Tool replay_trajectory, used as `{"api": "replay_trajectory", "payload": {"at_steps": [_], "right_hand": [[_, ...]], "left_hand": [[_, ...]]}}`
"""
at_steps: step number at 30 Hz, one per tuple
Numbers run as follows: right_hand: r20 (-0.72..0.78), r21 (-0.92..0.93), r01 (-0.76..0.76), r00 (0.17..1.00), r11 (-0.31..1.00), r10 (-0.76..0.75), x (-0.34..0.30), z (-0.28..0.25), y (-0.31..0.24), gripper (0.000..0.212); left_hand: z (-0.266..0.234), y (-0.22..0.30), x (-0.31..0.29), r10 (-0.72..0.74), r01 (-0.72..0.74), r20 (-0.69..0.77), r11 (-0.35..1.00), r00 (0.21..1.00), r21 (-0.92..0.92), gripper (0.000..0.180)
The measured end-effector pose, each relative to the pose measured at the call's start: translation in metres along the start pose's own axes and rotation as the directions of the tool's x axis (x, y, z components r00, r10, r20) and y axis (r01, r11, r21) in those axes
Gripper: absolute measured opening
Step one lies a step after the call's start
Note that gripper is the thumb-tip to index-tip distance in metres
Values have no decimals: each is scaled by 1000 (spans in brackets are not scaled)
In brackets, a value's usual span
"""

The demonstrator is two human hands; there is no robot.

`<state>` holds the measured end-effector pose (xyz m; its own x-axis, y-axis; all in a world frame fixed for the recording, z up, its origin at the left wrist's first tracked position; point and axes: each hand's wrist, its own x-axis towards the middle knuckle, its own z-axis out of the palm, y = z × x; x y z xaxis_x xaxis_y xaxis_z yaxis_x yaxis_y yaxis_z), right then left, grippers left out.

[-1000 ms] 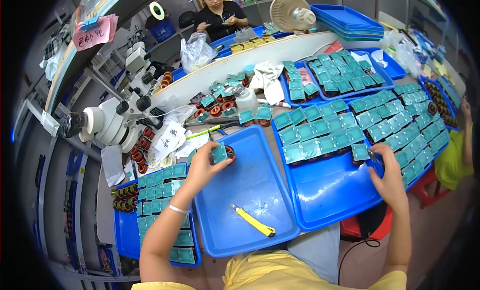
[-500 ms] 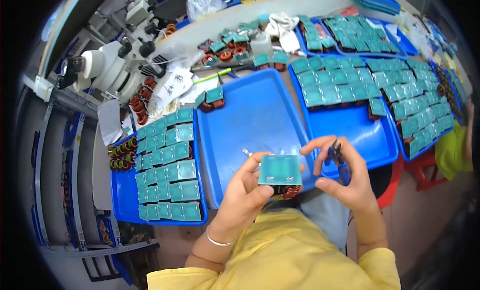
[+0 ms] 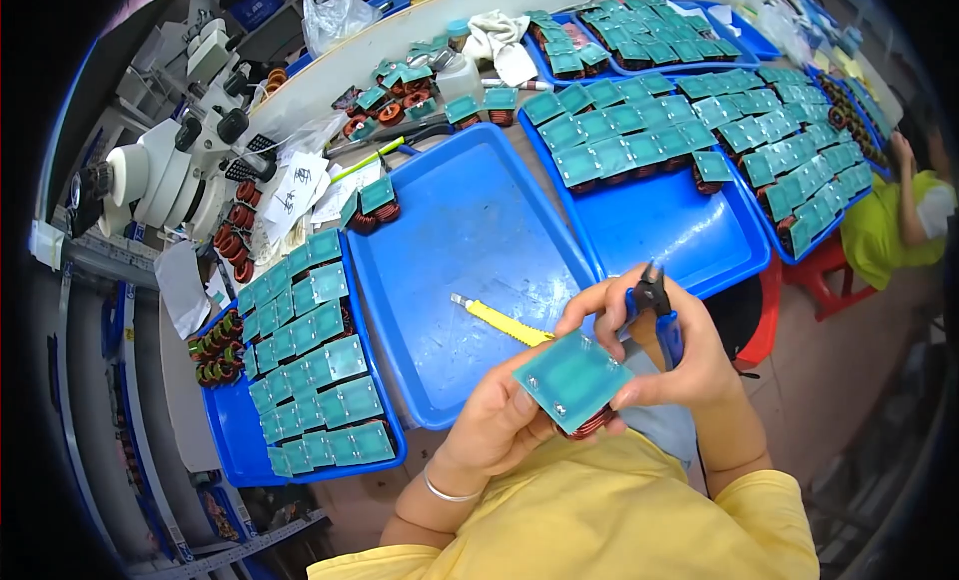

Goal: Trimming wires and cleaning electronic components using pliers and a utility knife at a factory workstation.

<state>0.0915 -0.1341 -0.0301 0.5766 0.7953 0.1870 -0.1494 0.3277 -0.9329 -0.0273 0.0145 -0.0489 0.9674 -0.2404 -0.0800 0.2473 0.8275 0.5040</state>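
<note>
My left hand (image 3: 494,415) grips a green square circuit board (image 3: 572,380) by its left side, thumb on the top face. Beneath the board shows a copper-wound coil (image 3: 593,422). My right hand (image 3: 694,365) pinches the board's right side with thumb and fingers. Held in that same hand is a pair of blue-handled cutters (image 3: 668,338), jaws pointing up and away from the board. Just beyond my left hand, a yellow utility knife (image 3: 507,324) lies in the blue tray (image 3: 430,270), its handle end partly hidden by my hands.
Rows of board-topped coils fill a left tray (image 3: 392,420) and right trays (image 3: 689,240). Two such coils (image 3: 377,202) stand at the middle tray's far left corner. A microscope (image 3: 160,175) is at the far left. Another person (image 3: 899,220) sits at right beside a red stool (image 3: 824,285).
The board has turned and tilted in my left hand, and my right fingers have come onto it. My view has shifted, and the utility knife now shows more fully.
</note>
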Motion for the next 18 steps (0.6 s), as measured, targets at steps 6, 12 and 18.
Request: {"api": "replay_trajectory", "payload": {"at_steps": [6,12,18], "right_hand": [[-46,-247,125,989,961,-141,-3,6,5,57],[-134,-527,176,949,831,-286,-2,9,6,64],[-128,-496,172,955,851,-268,-3,5,10,63]], "left_hand": [[-11,1,3,326,-344,144,722,934,601,74],[7,-4,8,413,-279,-252,856,875,436,87],[-9,-9,7,409,-313,-181,862,895,399,76]]}}
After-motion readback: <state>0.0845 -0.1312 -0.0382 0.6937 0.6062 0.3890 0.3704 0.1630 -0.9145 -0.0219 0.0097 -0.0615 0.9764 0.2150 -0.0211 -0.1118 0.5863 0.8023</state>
